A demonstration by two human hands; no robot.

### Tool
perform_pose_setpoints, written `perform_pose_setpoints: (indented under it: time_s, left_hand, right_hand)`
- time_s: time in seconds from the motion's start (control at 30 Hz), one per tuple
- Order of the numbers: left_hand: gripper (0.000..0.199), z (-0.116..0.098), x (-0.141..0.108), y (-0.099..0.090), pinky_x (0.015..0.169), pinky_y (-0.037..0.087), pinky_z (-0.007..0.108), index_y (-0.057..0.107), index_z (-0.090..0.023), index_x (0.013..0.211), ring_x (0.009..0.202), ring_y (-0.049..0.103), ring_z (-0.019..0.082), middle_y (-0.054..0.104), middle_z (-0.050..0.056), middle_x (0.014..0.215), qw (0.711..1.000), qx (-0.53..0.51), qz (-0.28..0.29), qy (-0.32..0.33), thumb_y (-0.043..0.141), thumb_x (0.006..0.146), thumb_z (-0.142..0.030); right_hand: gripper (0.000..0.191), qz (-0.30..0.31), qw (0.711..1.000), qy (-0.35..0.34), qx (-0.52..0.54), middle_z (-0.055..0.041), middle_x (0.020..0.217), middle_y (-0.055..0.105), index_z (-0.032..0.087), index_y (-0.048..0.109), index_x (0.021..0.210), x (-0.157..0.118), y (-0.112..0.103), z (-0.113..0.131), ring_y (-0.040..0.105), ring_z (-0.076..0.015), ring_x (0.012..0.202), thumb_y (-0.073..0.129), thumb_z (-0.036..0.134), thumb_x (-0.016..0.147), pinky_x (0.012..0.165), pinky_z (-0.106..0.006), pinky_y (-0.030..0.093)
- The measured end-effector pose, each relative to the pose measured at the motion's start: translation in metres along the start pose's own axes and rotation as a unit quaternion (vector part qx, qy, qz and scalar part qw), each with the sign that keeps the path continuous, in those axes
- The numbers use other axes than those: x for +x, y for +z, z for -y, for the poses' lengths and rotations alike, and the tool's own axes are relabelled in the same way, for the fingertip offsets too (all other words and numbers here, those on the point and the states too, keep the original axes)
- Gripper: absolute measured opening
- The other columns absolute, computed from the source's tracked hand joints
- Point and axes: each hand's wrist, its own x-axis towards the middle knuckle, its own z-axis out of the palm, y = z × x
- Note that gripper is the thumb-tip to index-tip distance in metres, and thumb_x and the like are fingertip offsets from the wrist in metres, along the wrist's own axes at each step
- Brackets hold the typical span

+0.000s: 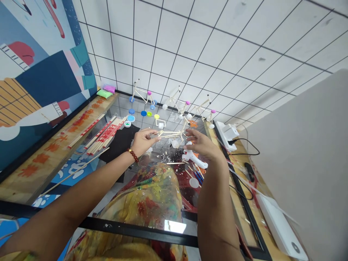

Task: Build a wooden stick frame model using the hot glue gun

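Note:
My left hand [144,142], with a beaded bracelet at the wrist, pinches one end of a small bicycle model [171,134] built from thin wooden sticks. The model is held level above the glass tabletop, and a white round cap [175,144] shows under its far end. Close to that end, my right hand [201,142] has its fingers apart and appears to hold nothing. Below my right hand lies a white glue gun [194,158]. Behind the held piece stands a small white part [161,125] with a bent stick frame.
Three similar stick models [144,96] stand along the tiled wall. Coloured bottle caps [144,113] and red-wrapped chopsticks [104,136] lie to the left, near black sheets [119,143]. White crumbs [167,156] litter the middle. A power strip [227,135] with cables sits at right.

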Motion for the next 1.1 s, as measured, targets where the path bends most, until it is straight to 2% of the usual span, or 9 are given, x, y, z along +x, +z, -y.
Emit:
perform_pose_setpoints:
  time_s: [0.57,0.8,1.1]
  left_hand:
    - [0.030,0.0001,0.0004,-0.0001,0.052,0.042,0.024,0.081,-0.017,0.086,0.053,0.041,0.007,0.073,0.005,0.086,1.000,-0.001,-0.002,-0.004,0.083,0.065,-0.038]
    - [0.030,-0.0006,0.0002,-0.0005,0.051,0.042,0.024,0.080,-0.016,0.084,0.052,0.041,0.007,0.073,0.006,0.087,1.000,0.010,0.002,0.001,0.082,0.065,-0.040]
    - [0.029,-0.0023,-0.0001,0.0005,0.050,0.039,0.024,0.081,-0.017,0.083,0.051,0.040,0.006,0.072,0.005,0.085,1.000,-0.002,0.006,0.004,0.083,0.064,-0.038]
  right_hand:
    - [0.071,0.001,1.000,-0.008,-0.019,-0.0154,0.133,0.063,0.021,0.056,0.137,0.0037,0.0012,-0.0037,0.063,-0.0290,0.114,0.078,0.023,0.069,0.095,-0.048,0.057]
    - [0.048,0.003,1.000,-0.002,-0.027,-0.0129,0.117,0.071,0.020,0.067,0.118,0.0014,0.0016,0.0015,0.067,-0.0287,0.110,0.078,0.034,0.073,0.097,-0.048,0.055]
    - [0.055,0.011,1.000,0.004,-0.018,-0.0132,0.119,0.069,0.020,0.065,0.119,0.0026,0.0005,-0.0029,0.065,-0.0295,0.113,0.080,0.026,0.066,0.095,-0.046,0.055]
